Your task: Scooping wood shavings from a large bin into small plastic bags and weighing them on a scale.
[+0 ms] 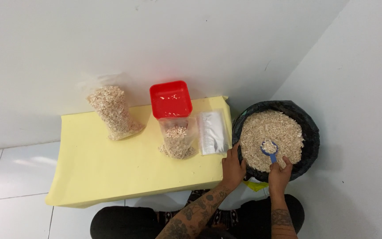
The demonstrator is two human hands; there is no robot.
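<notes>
A small blue scoop (270,149), heaped with pale flakes, is held by its handle in the right hand (280,175), fingers closed on it; the left hand (233,167) is closed over the near rim of the black-lined tub (310,132), steadying it. The scoop sits just above the flakes in the tub, right of the yellow table (98,172). Judged from this, the scoop is best kept level and lifted slowly so that nothing is spilled; the rim grip is best kept firm. The scoop's long axis is laid roughly from the person outward, bowl pointing away, handle toward the body; a half-filled clear bag (177,140) stands on the table.
</notes>
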